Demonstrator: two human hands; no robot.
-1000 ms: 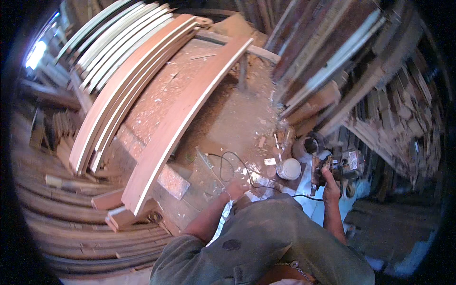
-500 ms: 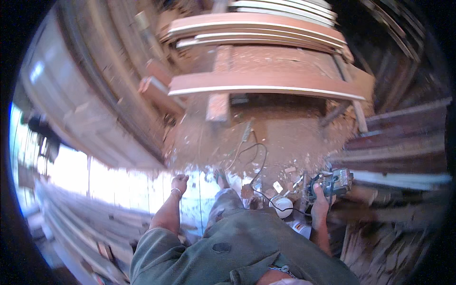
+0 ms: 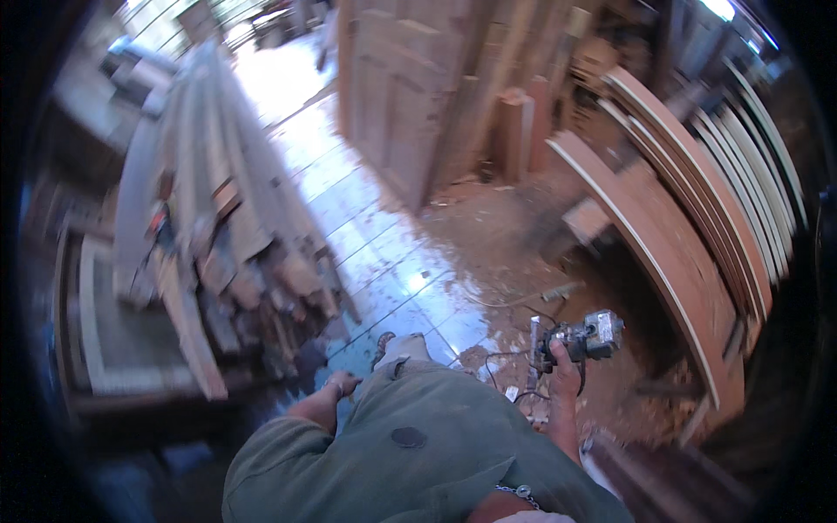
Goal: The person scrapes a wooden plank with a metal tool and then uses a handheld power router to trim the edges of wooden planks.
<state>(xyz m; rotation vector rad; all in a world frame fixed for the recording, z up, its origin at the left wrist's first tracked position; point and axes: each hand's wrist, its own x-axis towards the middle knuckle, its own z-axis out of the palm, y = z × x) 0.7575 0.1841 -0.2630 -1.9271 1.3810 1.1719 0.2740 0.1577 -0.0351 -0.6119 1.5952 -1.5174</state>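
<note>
My right hand [image 3: 565,370] grips a corded router [image 3: 582,338], held sideways at my right with its grey motor end pointing right and a flat metal base on its left. A dark cord [image 3: 499,356] hangs from the tool toward the floor. My left hand [image 3: 343,383] hangs low by my left hip, its fingers curled in and nothing visible in them. It is nearest to the stack of long boards [image 3: 231,200] on the left, apart from it.
Reddish planks with pale edges [image 3: 636,253] lie across supports at the right. A panelled wooden door [image 3: 388,96] stands ahead beside upright timber. White floor tiles [image 3: 349,209] run forward between the boards and the sawdust-covered ground [image 3: 488,235]. A framed panel [image 3: 131,322] lies far left.
My view has swung left, so the planks now stand at the right and the tiled way lies ahead. The router stays in my right hand; my left hand has dropped closer to my body.
</note>
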